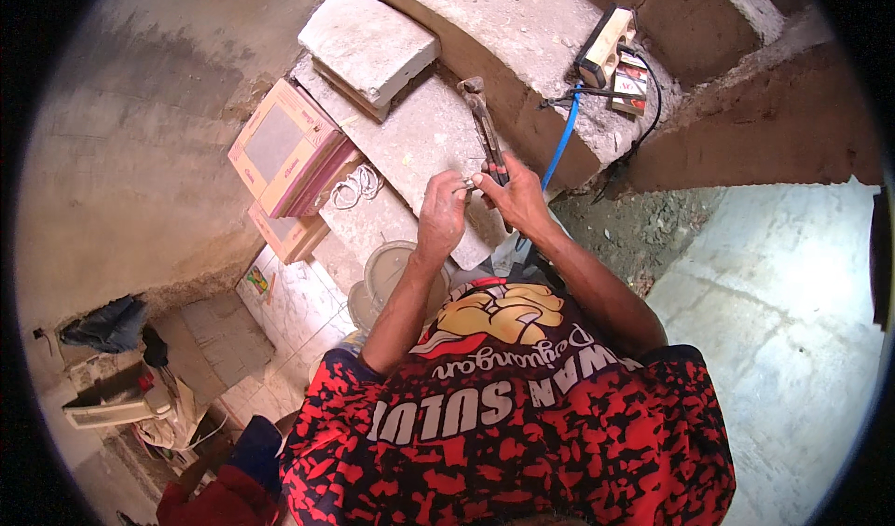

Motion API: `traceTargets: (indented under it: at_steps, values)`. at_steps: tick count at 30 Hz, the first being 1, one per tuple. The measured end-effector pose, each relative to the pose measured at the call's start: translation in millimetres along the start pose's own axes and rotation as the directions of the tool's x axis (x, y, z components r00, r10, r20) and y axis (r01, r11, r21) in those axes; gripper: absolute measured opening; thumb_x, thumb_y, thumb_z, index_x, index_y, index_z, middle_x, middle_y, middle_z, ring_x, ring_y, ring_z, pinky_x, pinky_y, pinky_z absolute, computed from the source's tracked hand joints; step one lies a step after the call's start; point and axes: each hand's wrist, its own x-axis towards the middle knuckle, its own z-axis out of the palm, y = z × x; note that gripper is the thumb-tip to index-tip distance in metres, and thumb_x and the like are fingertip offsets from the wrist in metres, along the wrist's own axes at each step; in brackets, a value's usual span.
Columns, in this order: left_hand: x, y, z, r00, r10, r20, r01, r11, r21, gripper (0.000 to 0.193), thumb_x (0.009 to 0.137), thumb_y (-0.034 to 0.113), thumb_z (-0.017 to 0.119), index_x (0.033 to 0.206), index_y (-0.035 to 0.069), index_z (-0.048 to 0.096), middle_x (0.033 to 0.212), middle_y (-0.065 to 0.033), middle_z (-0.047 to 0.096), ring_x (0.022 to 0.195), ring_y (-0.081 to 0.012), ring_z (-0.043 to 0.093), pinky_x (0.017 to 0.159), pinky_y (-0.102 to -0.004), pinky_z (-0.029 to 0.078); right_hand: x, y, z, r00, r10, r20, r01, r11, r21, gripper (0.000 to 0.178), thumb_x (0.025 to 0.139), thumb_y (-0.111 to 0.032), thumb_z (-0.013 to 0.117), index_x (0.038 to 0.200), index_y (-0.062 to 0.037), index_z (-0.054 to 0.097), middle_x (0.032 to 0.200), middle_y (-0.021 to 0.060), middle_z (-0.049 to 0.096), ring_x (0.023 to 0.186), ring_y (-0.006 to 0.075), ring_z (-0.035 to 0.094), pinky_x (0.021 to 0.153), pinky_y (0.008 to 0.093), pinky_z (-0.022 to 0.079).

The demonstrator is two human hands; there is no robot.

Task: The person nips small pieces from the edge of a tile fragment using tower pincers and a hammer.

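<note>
Both my hands meet in front of my chest, above a dusty concrete step (pixel 410 144). A long, worn pair of pincers (pixel 479 116) is held in my right hand (pixel 519 196), its head pointing away from me and its dark handles in the palm. My left hand (pixel 442 211) has its fingertips pinched at a small greyish piece (pixel 468 184), too small to name. The right thumb reaches to that same piece. Below my left forearm stands a round bucket (pixel 390 267), partly hidden by the arm.
Left of the step are stacked cardboard boxes (pixel 284 148) and a coiled white cord (pixel 357 186). A pale slab (pixel 368 41) lies farther off. On the right ledge sit a wood-and-black block-like item (pixel 606 46), a small pack (pixel 629 86) and a blue strap (pixel 563 139). Another person's red clothing (pixel 219 498) shows lower left.
</note>
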Motion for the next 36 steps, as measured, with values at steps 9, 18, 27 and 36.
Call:
traceTargets:
  at_steps: [9,18,27,36]
  values:
    - [-7,-24,10,0.979,-0.108,-0.175,0.079,0.983,-0.167,0.024,0.099,0.022,0.044,0.103,0.001,0.052,0.105,-0.0182,0.058,0.092,-0.0327,0.058,0.084,-0.0391,0.047,-26,-51,-33,0.902,-0.430,0.040,0.422,0.859,-0.291,0.040,0.083,-0.009,0.060,0.121,-0.0002,0.053,0.100,0.0207,0.057,0.088,0.0345,0.059,0.078,0.0405,0.047]
    - [-10,-29,12,0.888,-0.326,-0.325,0.255,0.936,-0.244,0.032,0.101,0.031,0.041,0.110,0.002,0.049,0.108,-0.0148,0.058,0.094,-0.0224,0.058,0.084,-0.0342,0.046,-54,-58,-38,0.839,-0.391,0.378,0.536,0.713,-0.451,0.052,0.085,-0.006,0.059,0.135,-0.0083,0.045,0.101,0.0173,0.056,0.088,0.0345,0.059,0.073,0.0391,0.050]
    - [-10,-16,37,0.961,-0.195,-0.194,0.146,0.959,-0.242,0.017,0.097,0.020,0.050,0.101,0.003,0.050,0.100,-0.0168,0.057,0.089,-0.0315,0.059,0.078,-0.0381,0.048,-57,-76,-40,0.785,-0.525,0.328,0.612,0.578,-0.540,0.055,0.084,-0.007,0.061,0.136,-0.0126,0.045,0.099,0.0134,0.055,0.082,0.0315,0.060,0.068,0.0402,0.051]
    - [-6,-15,39,0.968,-0.174,-0.181,0.106,0.937,-0.334,0.008,0.094,0.007,0.049,0.101,0.003,0.049,0.100,-0.0173,0.057,0.090,-0.0357,0.058,0.078,-0.0407,0.048,-69,-76,-50,0.788,-0.585,0.193,0.591,0.632,-0.500,0.052,0.083,-0.008,0.063,0.133,-0.0120,0.049,0.099,0.0122,0.056,0.081,0.0308,0.060,0.067,0.0384,0.051]
